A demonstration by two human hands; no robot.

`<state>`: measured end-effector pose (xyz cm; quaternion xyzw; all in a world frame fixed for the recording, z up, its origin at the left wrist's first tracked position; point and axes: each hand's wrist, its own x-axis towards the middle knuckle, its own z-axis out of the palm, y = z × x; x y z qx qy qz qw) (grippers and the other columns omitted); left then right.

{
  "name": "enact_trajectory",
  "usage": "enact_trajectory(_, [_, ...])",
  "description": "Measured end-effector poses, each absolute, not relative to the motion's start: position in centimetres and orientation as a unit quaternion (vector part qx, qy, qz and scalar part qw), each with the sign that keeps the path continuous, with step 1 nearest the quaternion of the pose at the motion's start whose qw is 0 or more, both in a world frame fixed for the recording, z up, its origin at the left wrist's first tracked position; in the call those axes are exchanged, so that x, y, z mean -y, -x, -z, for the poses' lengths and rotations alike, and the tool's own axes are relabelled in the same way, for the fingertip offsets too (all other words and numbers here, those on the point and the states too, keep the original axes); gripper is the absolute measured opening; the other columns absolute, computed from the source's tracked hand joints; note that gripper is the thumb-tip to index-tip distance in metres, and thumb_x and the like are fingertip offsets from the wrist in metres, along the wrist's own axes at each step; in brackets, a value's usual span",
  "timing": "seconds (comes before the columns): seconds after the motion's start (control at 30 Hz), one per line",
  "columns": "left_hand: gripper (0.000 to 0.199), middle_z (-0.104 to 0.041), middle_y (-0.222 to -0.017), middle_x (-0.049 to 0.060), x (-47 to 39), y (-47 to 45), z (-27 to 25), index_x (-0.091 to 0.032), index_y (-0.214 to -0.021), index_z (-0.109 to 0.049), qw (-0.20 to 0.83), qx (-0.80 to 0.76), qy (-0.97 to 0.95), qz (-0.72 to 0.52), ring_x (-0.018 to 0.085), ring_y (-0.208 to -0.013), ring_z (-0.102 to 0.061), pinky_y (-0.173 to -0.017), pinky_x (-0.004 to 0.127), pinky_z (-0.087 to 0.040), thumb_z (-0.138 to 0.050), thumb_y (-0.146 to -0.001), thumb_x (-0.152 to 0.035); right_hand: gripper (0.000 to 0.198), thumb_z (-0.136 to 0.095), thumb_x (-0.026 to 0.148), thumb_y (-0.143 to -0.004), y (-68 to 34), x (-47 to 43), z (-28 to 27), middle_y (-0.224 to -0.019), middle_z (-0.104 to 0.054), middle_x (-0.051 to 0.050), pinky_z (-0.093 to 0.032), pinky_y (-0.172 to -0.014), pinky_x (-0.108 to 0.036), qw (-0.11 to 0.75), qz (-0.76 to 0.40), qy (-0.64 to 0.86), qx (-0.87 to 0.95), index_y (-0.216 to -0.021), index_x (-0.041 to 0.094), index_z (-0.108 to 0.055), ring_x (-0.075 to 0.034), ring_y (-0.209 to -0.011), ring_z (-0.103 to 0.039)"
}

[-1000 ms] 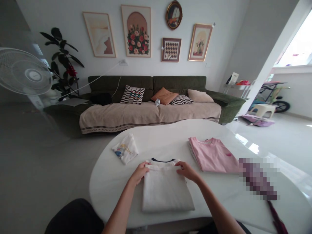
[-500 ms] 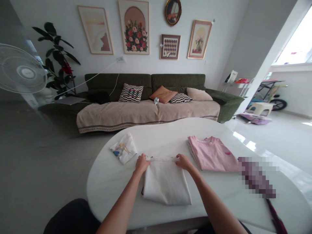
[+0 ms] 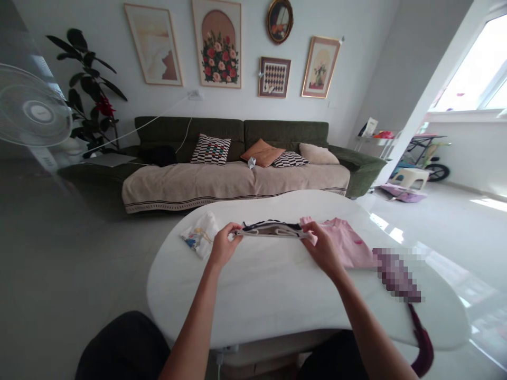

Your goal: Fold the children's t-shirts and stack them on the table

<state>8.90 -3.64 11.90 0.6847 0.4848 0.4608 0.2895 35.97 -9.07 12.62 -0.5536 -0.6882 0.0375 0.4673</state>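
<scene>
Between my two hands is a folded white garment (image 3: 271, 230) with dark trim, held up off the table and seen nearly edge-on, its layers facing me. The fingers of my left hand (image 3: 224, 245) pinch its left end. Its right end is gripped by my right hand (image 3: 321, 249). Just beyond my left hand, a folded white printed shirt (image 3: 203, 235) lies on the white table (image 3: 277, 301). A folded pink shirt (image 3: 345, 244) rests to the right, partly hidden behind my right hand.
On the table's right side lies a blurred purple item (image 3: 398, 275), with a dark red strap-like piece (image 3: 423, 338) hanging near the edge. A green sofa (image 3: 190, 134) with cushions stands behind the table. At the far left is a white fan (image 3: 37, 112).
The folded white garment was lying flat on the table with my hands at its far edge. Now it is lifted up and away from me, tilted edge-on, still in both hands.
</scene>
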Motion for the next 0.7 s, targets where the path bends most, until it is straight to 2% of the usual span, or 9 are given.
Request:
enact_trajectory(0.07, [0.018, -0.063, -0.095, 0.002, 6.5, -8.8, -9.8, -0.02, -0.086, -0.056, 0.259, -0.463, -0.703, -0.473, 0.015, -0.093, -0.055, -0.088, 0.028, -0.038, -0.048, -0.07, -0.014, 0.014, -0.042, 0.017, -0.075, -35.1, 11.9, -10.1, -0.093, -0.059, -0.006, -0.041, -0.08, -0.031, 0.464, -0.015, 0.553, 0.692, -0.087, 0.02, -0.048, -0.018, -0.092, -0.053])
enact_trajectory(0.13, [0.024, -0.062, -0.096, 0.004, 9.4, -8.4, -6.2, -0.02, -0.083, -0.057, 0.224, -0.462, -0.724, -0.461, 0.016, -0.096, -0.054, -0.089, 0.031, -0.039, -0.043, -0.068, -0.007, 0.018, -0.038, 0.012, -0.075, -33.9, 14.9, -6.6, -0.089, -0.058, -0.006, -0.042, -0.077, -0.031, 0.425, -0.014, 0.562, 0.71, -0.087, 0.02, -0.049, -0.018, -0.089, -0.053])
enact_trajectory(0.2, [0.031, -0.062, -0.095, 0.004, 12.1, -7.7, -2.4, -0.021, -0.079, -0.058, 0.218, -0.474, -0.744, -0.418, 0.017, -0.097, -0.054, -0.09, 0.033, -0.04, -0.04, -0.063, -0.002, 0.019, -0.036, 0.008, -0.073, -33.1, 17.6, -3.2, -0.08, -0.057, -0.005, -0.042, -0.073, -0.03, 0.354, -0.051, 0.566, 0.743, -0.079, 0.021, -0.049, -0.017, -0.081, -0.052])
enact_trajectory(0.3, [0.04, -0.063, -0.099, 0.004, 14.5, -6.3, 0.7, -0.021, -0.084, -0.061, 0.216, -0.475, -0.768, -0.372, 0.019, -0.1, -0.054, -0.092, 0.037, -0.04, -0.038, -0.059, 0.001, 0.015, -0.039, 0.011, -0.076, -32.8, 20.3, -0.7, -0.083, -0.057, -0.004, -0.043, -0.073, -0.029, 0.297, -0.124, 0.564, 0.76, -0.078, 0.021, -0.049, -0.017, -0.081, -0.052])
enact_trajectory(0.4, [0.038, -0.063, -0.101, 0.004, 13.9, -6.1, -0.5, -0.022, -0.086, -0.062, 0.22, -0.49, -0.755, -0.376, 0.021, -0.104, -0.052, -0.097, 0.039, -0.035, -0.042, -0.061, -0.001, 0.009, -0.044, 0.025, -0.081, -33.1, 20.5, -0.9, -0.08, -0.058, -0.004, -0.044, -0.072, -0.03, 0.295, -0.156, 0.575, 0.747, -0.079, 0.022, -0.051, -0.018, -0.079, -0.054])
enact_trajectory(0.5, [0.028, -0.061, -0.102, 0.006, 10.4, -7.6, -2.8, -0.02, -0.09, -0.062, 0.296, -0.561, -0.653, -0.414, 0.019, -0.103, -0.052, -0.095, 0.032, -0.036, -0.047, -0.07, -0.009, 0.02, -0.04, 0.032, -0.085, -32.5, 18.8, -1.7, -0.075, -0.057, -0.004, -0.045, -0.068, -0.029, 0.342, -0.132, 0.594, 0.716, -0.075, 0.021, -0.052, -0.017, -0.073, -0.055])
enact_trajectory(0.57, [0.023, -0.06, -0.102, 0.009, 7.1, -8.8, -3.3, -0.016, -0.092, -0.061, 0.326, -0.605, -0.597, -0.414, 0.02, -0.102, -0.053, -0.092, 0.033, -0.037, -0.048, -0.074, -0.011, 0.023, -0.036, 0.031, -0.087, -31.1, 17.4, -1.9, -0.077, -0.057, -0.005, -0.045, -0.067, -0.027, 0.368, -0.116, 0.596, 0.704, -0.077, 0.02, -0.054, -0.016, -0.072, -0.055])
enact_trajectory(0.63, [0.014, -0.062, -0.094, 0.01, 4.1, -9.8, -2.9, -0.013, -0.085, -0.061, 0.365, -0.628, -0.563, -0.395, 0.021, -0.097, -0.055, -0.089, 0.035, -0.039, -0.052, -0.075, -0.014, 0.024, -0.034, 0.028, -0.087, -29.2, 16.0, -1.9, -0.084, -0.059, -0.006, -0.045, -0.071, -0.027, 0.368, -0.11, 0.59, 0.71, -0.085, 0.019, -0.056, -0.016, -0.078, -0.056])
enact_trajectory(0.7, [0.011, -0.062, -0.089, 0.006, 1.8, -10.4, -2.1, -0.012, -0.082, -0.06, 0.421, -0.628, -0.537, -0.374, 0.019, -0.089, -0.057, -0.082, 0.036, -0.043, -0.056, -0.078, -0.02, 0.026, -0.035, 0.025, -0.087, -27.4, 14.9, -1.8, -0.103, -0.059, -0.009, -0.043, -0.083, -0.03, 0.335, -0.105, 0.586, 0.73, -0.1, 0.018, -0.057, -0.018, -0.097, -0.054])
